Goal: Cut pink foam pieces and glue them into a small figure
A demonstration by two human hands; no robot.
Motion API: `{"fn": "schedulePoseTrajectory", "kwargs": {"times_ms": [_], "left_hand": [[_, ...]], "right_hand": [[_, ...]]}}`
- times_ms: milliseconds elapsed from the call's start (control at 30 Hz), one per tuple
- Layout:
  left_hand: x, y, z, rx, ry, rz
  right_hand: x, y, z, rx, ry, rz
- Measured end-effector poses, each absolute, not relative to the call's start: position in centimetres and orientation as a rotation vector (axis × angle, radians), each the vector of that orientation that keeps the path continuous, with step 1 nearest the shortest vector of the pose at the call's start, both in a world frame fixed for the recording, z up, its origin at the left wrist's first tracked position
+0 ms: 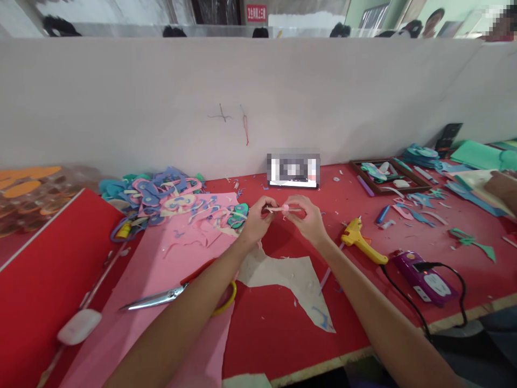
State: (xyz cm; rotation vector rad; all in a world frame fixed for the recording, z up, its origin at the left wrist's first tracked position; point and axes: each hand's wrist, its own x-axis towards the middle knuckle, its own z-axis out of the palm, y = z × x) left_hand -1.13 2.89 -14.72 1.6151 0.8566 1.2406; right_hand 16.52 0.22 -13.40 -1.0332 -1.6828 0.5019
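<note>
Fingers of left hand (255, 220) and right hand (309, 218) pinch shut on a thin stick (283, 209) between them; light, likely bendable, best gripped at its ends. Scissors (169, 295) lie below the left hand.

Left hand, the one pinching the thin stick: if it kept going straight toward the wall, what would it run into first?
Probably the blurred card propped against the white partition. The left hand points up-table, with only bare red table between, though depth is hard to judge.
</note>
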Motion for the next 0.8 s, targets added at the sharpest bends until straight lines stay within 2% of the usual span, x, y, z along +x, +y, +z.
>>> {"fn": "schedulePoseTrajectory", "kwargs": {"times_ms": [567, 700, 800], "left_hand": [[-1.4, 3.7, -15.5, 1.615, 0.918, 1.411], [-1.3, 3.5, -15.2, 1.611, 0.897, 1.424], [-1.3, 3.3, -15.0, 1.641, 0.936, 1.428]], "right_hand": [[16.7, 0.2, -13.4, -0.94, -1.666, 0.487], [16.7, 0.4, -14.0, -0.994, -1.445, 0.642], [16.6, 0.5, -14.5, -1.024, -1.327, 0.906]]}}
